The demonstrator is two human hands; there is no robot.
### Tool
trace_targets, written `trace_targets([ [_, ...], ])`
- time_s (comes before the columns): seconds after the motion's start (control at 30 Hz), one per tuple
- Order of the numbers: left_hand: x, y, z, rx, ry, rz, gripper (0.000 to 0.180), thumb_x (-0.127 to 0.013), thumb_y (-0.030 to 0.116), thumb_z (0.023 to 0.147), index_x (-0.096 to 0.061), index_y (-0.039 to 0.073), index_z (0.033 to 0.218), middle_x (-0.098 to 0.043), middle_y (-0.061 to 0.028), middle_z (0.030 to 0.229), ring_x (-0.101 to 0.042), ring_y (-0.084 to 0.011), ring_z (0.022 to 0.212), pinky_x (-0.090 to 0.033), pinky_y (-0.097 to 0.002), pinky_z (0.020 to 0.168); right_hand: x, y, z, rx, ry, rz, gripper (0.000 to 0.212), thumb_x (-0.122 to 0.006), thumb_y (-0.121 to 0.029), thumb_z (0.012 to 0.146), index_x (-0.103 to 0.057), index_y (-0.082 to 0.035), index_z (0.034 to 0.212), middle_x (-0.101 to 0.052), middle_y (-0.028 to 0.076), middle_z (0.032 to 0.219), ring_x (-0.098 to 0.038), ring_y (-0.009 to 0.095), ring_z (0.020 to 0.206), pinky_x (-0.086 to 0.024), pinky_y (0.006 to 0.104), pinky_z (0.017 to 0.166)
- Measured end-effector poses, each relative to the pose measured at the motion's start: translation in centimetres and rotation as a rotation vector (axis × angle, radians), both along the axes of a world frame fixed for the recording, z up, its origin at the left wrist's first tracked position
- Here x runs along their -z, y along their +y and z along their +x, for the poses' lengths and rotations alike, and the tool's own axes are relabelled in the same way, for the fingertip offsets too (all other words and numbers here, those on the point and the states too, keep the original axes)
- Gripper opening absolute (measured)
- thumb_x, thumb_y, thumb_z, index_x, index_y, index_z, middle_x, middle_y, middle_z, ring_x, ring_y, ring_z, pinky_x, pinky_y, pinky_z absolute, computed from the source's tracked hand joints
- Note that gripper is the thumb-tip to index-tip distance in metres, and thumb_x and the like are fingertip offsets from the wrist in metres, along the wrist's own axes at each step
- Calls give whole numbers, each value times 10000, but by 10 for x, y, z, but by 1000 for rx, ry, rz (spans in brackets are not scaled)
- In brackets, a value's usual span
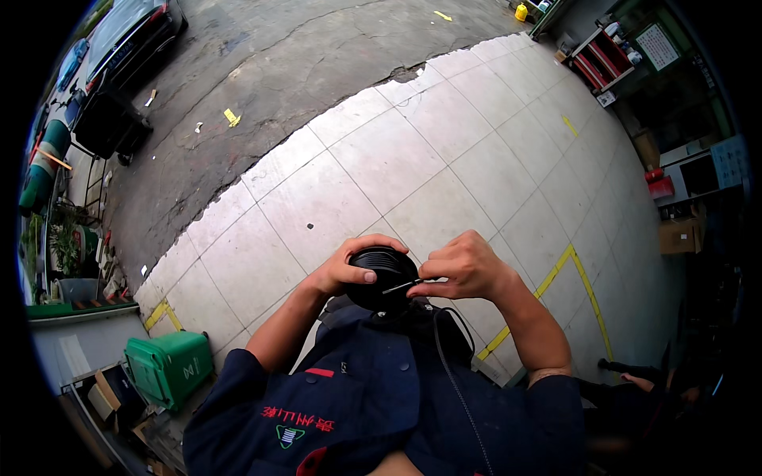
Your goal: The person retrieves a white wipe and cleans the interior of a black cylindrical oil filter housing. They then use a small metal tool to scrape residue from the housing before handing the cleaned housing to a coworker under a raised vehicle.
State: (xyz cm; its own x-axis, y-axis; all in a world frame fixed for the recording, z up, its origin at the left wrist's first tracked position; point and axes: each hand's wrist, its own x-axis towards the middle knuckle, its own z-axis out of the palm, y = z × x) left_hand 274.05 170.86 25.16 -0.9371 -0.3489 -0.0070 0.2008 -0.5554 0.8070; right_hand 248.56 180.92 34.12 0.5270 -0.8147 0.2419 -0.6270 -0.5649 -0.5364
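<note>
My left hand (347,268) is wrapped round the side of a black round part (382,259) with ridges along its upper side, its thumb lying across the front. I hold this part close in front of my body; its exact kind does not show. My right hand (463,266) is closed on a thin tool with a silver shaft (399,287), pinched between thumb and fingers. The shaft points left and lies against the front of the black part. The tool's handle is mostly hidden by my fingers. A dark cord (444,349) runs down over my dark blue work shirt (357,381).
Pale tiles (413,159) with yellow floor lines (548,279) meet rough asphalt (254,79). A green bin (169,369) stands at lower left, a parked car (131,47) at upper left. Shelving (603,59) and a cardboard box (680,236) are at right; another person's arm (637,382) shows at lower right.
</note>
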Motion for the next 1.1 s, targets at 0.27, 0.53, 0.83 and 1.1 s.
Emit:
trace_targets([
  [0.27,-7,-4,15,-117,-118,-65,669,-837,250,784,-657,15,1384,-739,-131,1282,-702,-236,1202,-531,-384,1086,-13,-5,16,81,341,-72,426,-773,-475,952,-587,-174,715,-558,-11,571,-625,234,498,-465,374,465],
  [0.53,-10,-3,22,-247,-162,-84,616,-826,202,806,-665,10,1368,-750,-126,1252,-707,-211,1169,-533,-369,1069,-24,-31,33,-3,475,-33,392,-772,-452,944,-618,-160,731,-635,23,606,-661,259,526,-500,398,494],
  [0.83,-9,-14,41,-602,-241,-107,603,-835,189,845,-653,9,1391,-751,-131,1237,-710,-201,1150,-533,-353,1062,-7,-84,66,104,603,-82,337,-769,-403,938,-639,-155,750,-663,35,628,-689,266,556,-519,395,509],
  [1.1,-3,-58,74,-704,-211,-36,618,-832,200,832,-650,6,1390,-745,-134,1235,-713,-209,1143,-536,-357,1057,5,-182,78,-205,344,-72,371,-818,-368,913,-584,-157,716,-595,10,596,-615,278,532,-465,399,495],
])
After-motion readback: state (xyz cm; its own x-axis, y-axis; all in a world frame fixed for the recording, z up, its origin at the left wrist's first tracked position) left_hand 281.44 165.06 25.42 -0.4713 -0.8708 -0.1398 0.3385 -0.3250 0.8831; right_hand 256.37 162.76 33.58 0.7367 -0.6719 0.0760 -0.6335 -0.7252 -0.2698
